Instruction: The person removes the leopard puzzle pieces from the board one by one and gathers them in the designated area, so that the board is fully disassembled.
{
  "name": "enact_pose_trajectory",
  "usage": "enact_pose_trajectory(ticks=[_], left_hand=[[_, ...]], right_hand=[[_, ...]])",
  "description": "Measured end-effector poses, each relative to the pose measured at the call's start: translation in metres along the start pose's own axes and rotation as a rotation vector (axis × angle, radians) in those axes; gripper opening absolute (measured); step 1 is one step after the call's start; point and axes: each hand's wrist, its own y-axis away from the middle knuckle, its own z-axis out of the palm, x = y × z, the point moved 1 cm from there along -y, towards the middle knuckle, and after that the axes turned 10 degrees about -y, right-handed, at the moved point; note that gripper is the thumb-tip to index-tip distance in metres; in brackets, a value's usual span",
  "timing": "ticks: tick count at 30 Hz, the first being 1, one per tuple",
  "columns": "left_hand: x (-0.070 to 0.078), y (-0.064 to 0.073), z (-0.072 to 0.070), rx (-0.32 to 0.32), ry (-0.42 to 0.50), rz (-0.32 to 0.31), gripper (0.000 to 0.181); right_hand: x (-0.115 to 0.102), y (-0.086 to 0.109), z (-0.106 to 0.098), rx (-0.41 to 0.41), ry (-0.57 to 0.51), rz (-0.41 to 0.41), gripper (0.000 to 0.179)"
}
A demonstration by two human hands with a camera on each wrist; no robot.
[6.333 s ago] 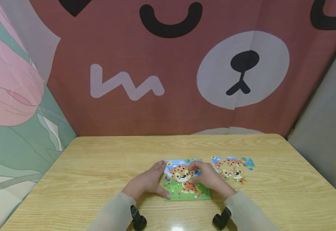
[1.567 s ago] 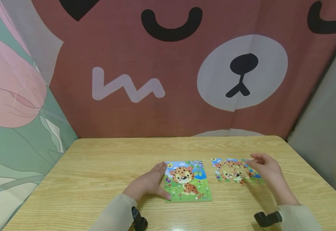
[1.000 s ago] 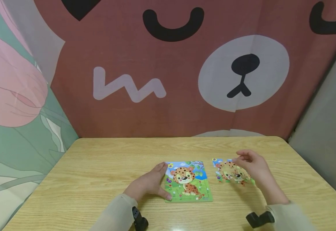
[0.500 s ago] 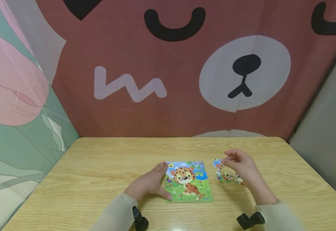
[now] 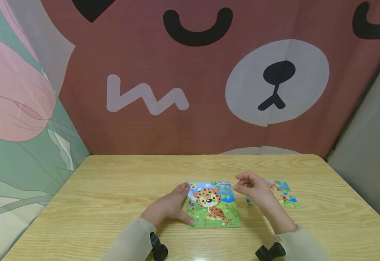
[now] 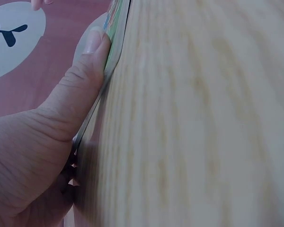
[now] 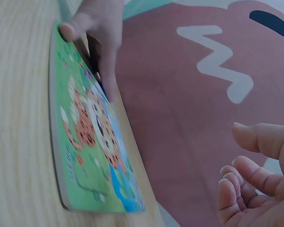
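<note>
A square jigsaw puzzle board (image 5: 213, 210) with a leopard cub picture lies flat on the wooden table. My left hand (image 5: 170, 204) holds its left side, thumb on the near left corner and fingers by the far left corner. In the left wrist view the thumb (image 6: 80, 71) presses on the board's edge. Just off the board's upper right, my right hand (image 5: 255, 190) hovers with loosely curled fingers. The right wrist view shows nothing between those fingers (image 7: 255, 175). Behind that hand lies a second leopard picture of loose jigsaw pieces (image 5: 279, 186), partly hidden.
The wooden table (image 5: 128, 177) runs back to a cloth with a large bear face (image 5: 190, 130). Flowered fabric (image 5: 13, 163) hangs at the left, and a grey curtain (image 5: 366, 145) at the right.
My right hand went from the board to the right end of the loose pieces, then swept left back toward the board. The left hand has stayed on the board.
</note>
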Motion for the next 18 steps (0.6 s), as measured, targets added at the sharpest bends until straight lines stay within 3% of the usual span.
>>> enact_pose_trajectory(ticks=[18], left_hand=[[0.001,0.001,-0.002,-0.005,-0.002,-0.010,0.127]], right_hand=[[0.009,0.000,0.048,-0.153,-0.091,0.000,0.033]])
